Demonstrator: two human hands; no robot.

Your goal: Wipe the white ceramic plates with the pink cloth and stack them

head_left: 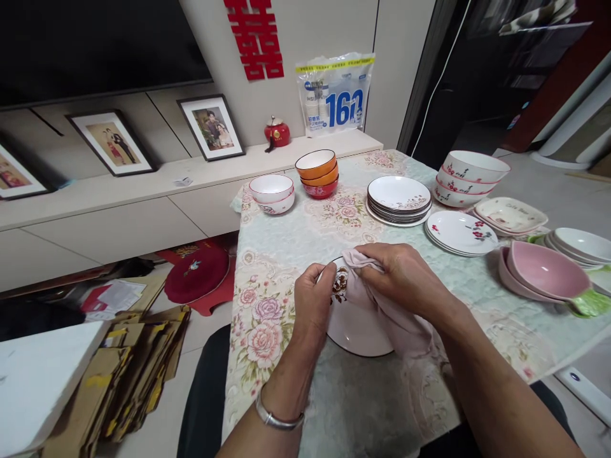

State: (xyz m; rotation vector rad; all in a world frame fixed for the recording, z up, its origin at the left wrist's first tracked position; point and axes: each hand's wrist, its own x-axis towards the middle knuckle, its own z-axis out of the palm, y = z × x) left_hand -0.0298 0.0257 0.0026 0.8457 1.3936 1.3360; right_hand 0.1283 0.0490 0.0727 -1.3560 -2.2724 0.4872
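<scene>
A white plate (360, 327) with a dark rim and a brown flower print is tilted up over the front of the flowered tablecloth. My left hand (312, 299) grips its left edge, thumb on the face of the plate. My right hand (403, 277) is closed on a pale pink cloth (401, 324), pressed to the plate's upper right part. The cloth hangs down over the right side of the plate and hides that edge. Beyond my hands stands a stack of dark-rimmed plates (400, 194).
White bowls (272, 189) and orange and red bowls (317, 172) stand at the back left. Oval plates (461, 233), tall white bowls (470, 178), square dishes (510, 215) and pink leaf-shaped bowls (547, 270) line the right. Flattened cardboard (100, 394) lies left of the table (265, 312).
</scene>
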